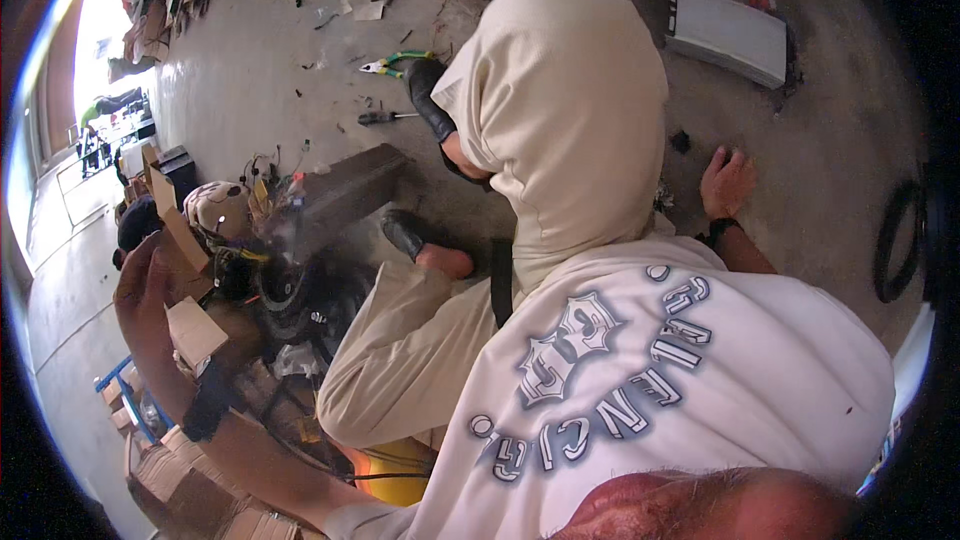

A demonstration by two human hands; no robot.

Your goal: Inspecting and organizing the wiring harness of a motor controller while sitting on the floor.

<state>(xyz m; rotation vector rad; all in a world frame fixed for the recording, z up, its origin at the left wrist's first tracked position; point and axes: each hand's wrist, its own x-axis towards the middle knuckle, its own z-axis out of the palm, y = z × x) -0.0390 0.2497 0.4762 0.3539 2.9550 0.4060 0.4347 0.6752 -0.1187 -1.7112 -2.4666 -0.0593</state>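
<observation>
My left hand (pixel 143 278) reaches out at the far left, beside the raised flaps of an open cardboard box (pixel 196 332). A dark rounded thing (pixel 138 222) lies just past its fingertips. Its fingers are partly hidden, so I cannot make out whether they grip anything. On the other side, my right hand (pixel 727 183) is down at the concrete floor with its fingers apart and nothing visible in it. Close to it lies a small black piece (pixel 681 141). Green-handled pliers (pixel 395 62) and a screwdriver (pixel 385 117) lie near my foot.
A long dark beam-like piece (pixel 340 190) lies left of my feet, beside a beige patterned cap (pixel 218 208) and cluttered parts. A flat white casing (pixel 727 35) rests at the back right. A black ring (pixel 900 240) stands at the right edge. Flattened cardboard (pixel 185 485) is at lower left.
</observation>
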